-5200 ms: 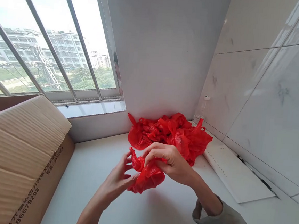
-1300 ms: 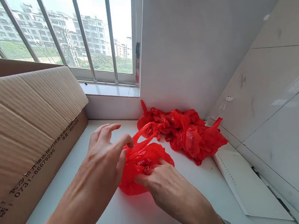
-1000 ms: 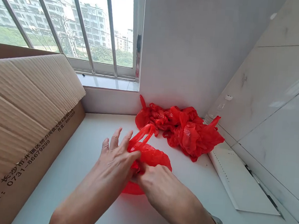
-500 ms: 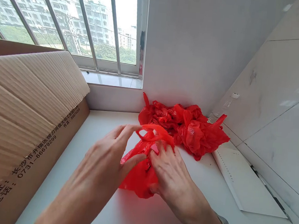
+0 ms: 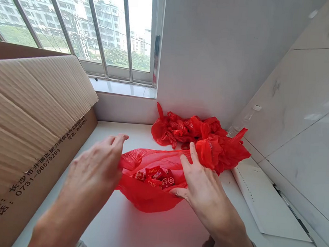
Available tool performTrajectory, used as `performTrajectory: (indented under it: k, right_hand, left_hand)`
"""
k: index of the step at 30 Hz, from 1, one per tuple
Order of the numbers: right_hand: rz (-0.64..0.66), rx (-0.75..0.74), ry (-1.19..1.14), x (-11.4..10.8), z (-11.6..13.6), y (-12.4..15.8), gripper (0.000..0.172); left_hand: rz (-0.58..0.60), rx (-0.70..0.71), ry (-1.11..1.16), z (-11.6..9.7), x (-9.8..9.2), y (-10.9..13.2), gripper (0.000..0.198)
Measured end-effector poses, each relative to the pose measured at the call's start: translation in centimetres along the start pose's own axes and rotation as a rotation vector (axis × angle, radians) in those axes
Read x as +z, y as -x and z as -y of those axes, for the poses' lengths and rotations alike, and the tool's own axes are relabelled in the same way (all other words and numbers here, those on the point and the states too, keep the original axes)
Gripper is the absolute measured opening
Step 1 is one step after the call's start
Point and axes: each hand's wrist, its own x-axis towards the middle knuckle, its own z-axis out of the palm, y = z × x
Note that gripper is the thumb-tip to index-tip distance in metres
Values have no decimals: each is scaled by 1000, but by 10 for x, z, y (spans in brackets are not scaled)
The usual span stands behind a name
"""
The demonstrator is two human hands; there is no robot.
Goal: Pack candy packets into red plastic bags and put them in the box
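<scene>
Red bag [image 5: 149, 199] sits before heaped bags [image 5: 181, 128], cardboard box [image 5: 40, 97] leftward, right hand [image 5: 204, 190] spread, left hand [image 5: 95, 167] grip hidden.

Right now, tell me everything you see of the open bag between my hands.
The bag is thin, shiny and red, like plastic film. Its mouth is spread wide, facing up, with small red packets inside. It is on or just above the table, near the red heap. Your left hand is at its left end, grip hidden; your right hand, fingers spread, has its thumb at the near rim.
</scene>
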Motion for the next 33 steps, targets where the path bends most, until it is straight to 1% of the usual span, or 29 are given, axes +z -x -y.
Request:
performTrajectory:
  k: [2,3,5,7,8,10,12,13,15,16,17,18,19,20,22,23,24,25,26,27,28,29,30,31,33]
  right_hand:
    - [-19,0,16,-1,-5,-2,57]
    - [-35,-7,9,-1,-7,-2,64]
    - [-101,-15,-8,-2,-7,-2,84]
    - [-186,-5,6,-3,-4,0,106]
    - [-218,2,29,-4,-2,0,115]
    - [-225,11,90,-3,1,2,122]
    - [-177,10,129,-1,3,3,122]
    - [-141,5,129,0,3,3,121]
    - [-52,-6,95,1,2,2,114]
    - [-4,-6,69,1,1,2,109]
    - [42,-4,43,1,-1,2,103]
    - [76,-3,16,1,-3,3,95]
    - [93,-3,-9,2,-5,5,90]
    - [90,-7,-26,4,-7,7,87]
    - [53,-46,-35,9,-11,14,85]
    - [39,-77,-32,13,-13,17,85]
    - [34,-115,-29,16,-14,20,85]
    - [38,-153,-29,19,-14,23,83]
    - [47,-183,-32,21,-14,24,81]
    - [61,-198,-41,22,-14,25,79]
    - [77,-197,-53,22,-13,24,78]
    - [94,-185,-66,21,-13,22,77]
    - [107,-168,-76,20,-12,20,78]
    - [112,-153,-79,18,-12,17,79]
    - [90,-147,-66,14,-12,10,82]
  left_hand:
    - [28,-66,-44,12,-7,-3,44]
    - [26,-72,-39,16,-9,-4,40]
    - [-33,-45,48,20,-11,-5,36]
    - [-105,-26,166,20,-12,-7,38]
    - [-140,-27,224,20,-12,-7,40]
    - [-184,-55,312,19,-12,-9,46]
    - [-162,-67,364,20,-12,-11,52]
    - [-109,-61,367,22,-12,-10,52]
    - [45,-11,290,24,-9,-7,54]
    - [118,40,216,25,-8,-4,57]
    - [158,105,135,26,-7,0,61]
    - [145,192,66,25,-7,5,65]
    - [83,294,14,22,-7,10,67]
    - [-8,415,-7,17,-8,15,66]
    - [-201,677,22,3,-11,24,52]
    - [-259,792,65,-6,-11,28,41]
    - [-245,860,110,-16,-11,30,31]
    - [-181,898,150,-25,-9,32,26]
    - [-77,903,176,-32,-4,32,27]
    - [46,876,170,-37,2,32,28]
    - [150,836,141,-38,10,31,30]
    - [224,794,99,-37,20,29,32]
    - [252,748,43,-32,31,26,32]
    - [219,726,13,-24,43,23,30]
    - [204,708,-1,-2,64,16,21]
